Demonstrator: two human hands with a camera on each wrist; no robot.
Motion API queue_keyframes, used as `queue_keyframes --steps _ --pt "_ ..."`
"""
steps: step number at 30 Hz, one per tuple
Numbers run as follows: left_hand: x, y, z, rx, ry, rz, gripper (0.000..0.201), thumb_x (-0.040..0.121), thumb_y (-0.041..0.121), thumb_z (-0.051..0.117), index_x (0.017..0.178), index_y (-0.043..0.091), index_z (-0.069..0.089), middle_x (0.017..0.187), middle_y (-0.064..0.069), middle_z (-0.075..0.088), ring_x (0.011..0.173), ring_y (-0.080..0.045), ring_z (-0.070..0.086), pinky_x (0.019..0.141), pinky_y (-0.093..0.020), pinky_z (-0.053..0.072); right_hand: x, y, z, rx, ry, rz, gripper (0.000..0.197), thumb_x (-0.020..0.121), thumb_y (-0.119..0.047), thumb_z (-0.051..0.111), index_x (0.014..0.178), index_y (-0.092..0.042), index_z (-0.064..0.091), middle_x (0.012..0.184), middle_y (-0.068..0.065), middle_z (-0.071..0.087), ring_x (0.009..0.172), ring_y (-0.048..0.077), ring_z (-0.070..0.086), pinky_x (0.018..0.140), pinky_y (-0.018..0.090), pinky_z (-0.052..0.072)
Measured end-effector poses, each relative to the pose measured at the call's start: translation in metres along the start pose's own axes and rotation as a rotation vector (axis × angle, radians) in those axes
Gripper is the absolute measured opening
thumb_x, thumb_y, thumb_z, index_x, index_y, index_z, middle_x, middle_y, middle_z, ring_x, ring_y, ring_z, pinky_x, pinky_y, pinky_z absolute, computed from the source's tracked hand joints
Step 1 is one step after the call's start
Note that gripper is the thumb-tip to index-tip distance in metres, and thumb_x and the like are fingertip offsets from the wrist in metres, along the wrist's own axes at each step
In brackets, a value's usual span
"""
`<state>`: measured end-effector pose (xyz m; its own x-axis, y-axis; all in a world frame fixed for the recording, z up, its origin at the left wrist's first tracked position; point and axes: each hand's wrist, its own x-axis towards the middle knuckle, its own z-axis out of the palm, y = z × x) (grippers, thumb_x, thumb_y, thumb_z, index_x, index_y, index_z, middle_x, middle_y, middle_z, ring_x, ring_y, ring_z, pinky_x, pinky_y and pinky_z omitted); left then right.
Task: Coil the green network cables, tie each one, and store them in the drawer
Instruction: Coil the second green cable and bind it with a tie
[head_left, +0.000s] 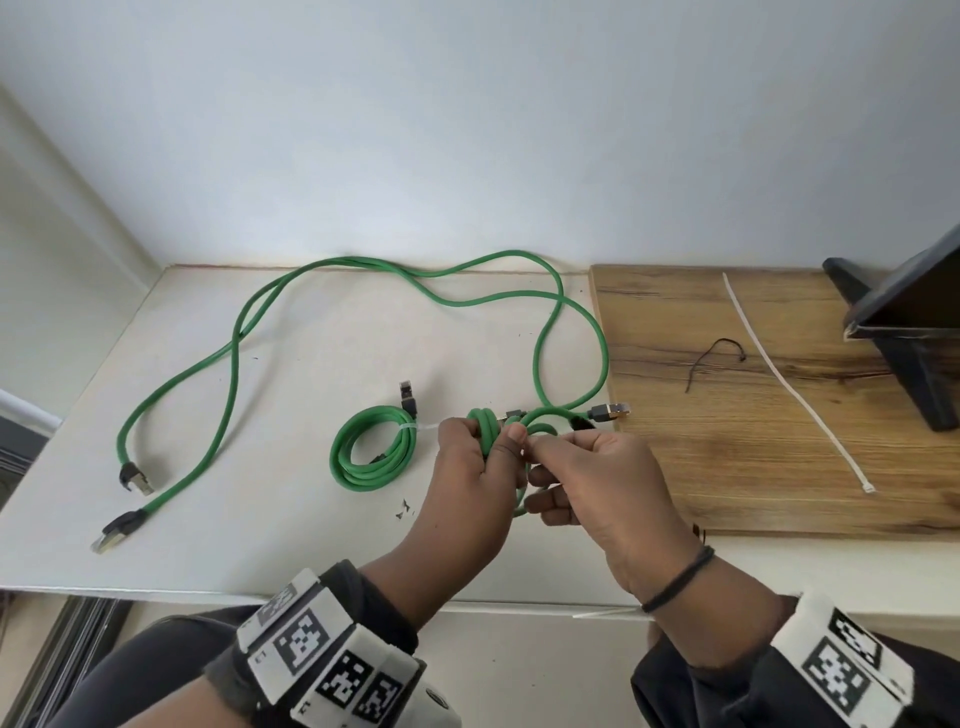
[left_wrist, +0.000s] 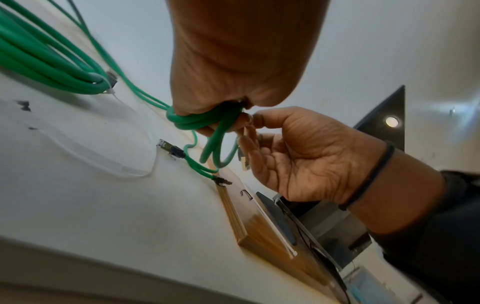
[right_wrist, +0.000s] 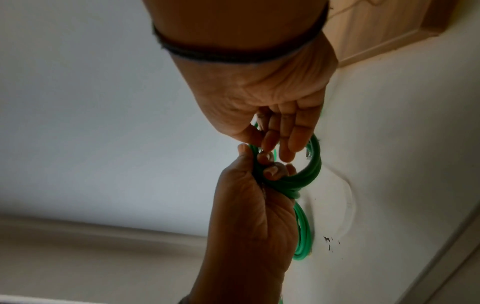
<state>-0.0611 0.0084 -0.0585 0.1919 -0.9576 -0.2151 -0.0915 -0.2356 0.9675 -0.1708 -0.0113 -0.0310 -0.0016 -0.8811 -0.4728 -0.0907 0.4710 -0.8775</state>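
My left hand (head_left: 498, 439) grips a small coil of green cable (head_left: 485, 423) just above the white table (head_left: 291, 545). The same coil (left_wrist: 192, 122) sits in my left hand's (left_wrist: 221, 115) fist in the left wrist view. My right hand (head_left: 530, 447) pinches at the coil's strands with thumb and forefinger beside the left thumb. The right hand's (left_wrist: 250, 120) other fingers hang loose. What lies between the pinching tips is hidden. A second green coil (head_left: 363, 467), bound with a pale tie, lies to the left. Long loose green cables (head_left: 234, 332) trail across the table.
A wooden board (head_left: 753, 467) covers the table's right side. On it lie a white zip tie (head_left: 795, 384) and a black thread (head_left: 711, 358). A black stand (head_left: 914, 332) rises at the far right. Cable plugs (head_left: 610, 411) rest at the board's edge.
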Motion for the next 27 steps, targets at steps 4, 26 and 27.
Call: queue_keyframes --steps 4,26,27 --pt "0.007 0.007 -0.009 -0.172 -0.095 -0.113 0.026 0.1 0.023 0.045 0.081 0.005 0.047 0.058 0.001 0.049 0.044 -0.006 0.042 0.051 -0.021 0.038 -0.004 0.001 0.002 -0.147 0.028 -0.273 0.019 0.083 -0.017 0.069 0.064 -0.012 0.07 0.054 -0.005 0.067 0.051 0.01 0.065 0.057 0.029 0.054" --pt "0.001 0.027 -0.024 -0.236 -0.53 -0.149 0.017 0.102 0.023 0.039 0.088 0.014 0.043 0.059 0.001 0.047 0.047 -0.011 0.036 0.066 -0.028 0.044 0.021 0.01 -0.03 -0.727 -0.081 -1.064 0.012 0.095 -0.03 0.04 0.101 -0.024 0.048 0.106 -0.01 0.066 0.125 -0.009 0.038 0.104 0.029 0.021" --pt "0.0 0.028 -0.024 -0.242 -0.553 -0.146 0.018 0.103 0.023 0.037 0.088 0.015 0.045 0.059 0.001 0.047 0.047 -0.011 0.036 0.065 -0.027 0.044 0.02 0.012 -0.029 -0.691 -0.115 -1.073 0.014 0.096 -0.027 0.038 0.101 -0.018 0.047 0.099 -0.007 0.066 0.12 -0.012 0.041 0.102 0.03 0.028"
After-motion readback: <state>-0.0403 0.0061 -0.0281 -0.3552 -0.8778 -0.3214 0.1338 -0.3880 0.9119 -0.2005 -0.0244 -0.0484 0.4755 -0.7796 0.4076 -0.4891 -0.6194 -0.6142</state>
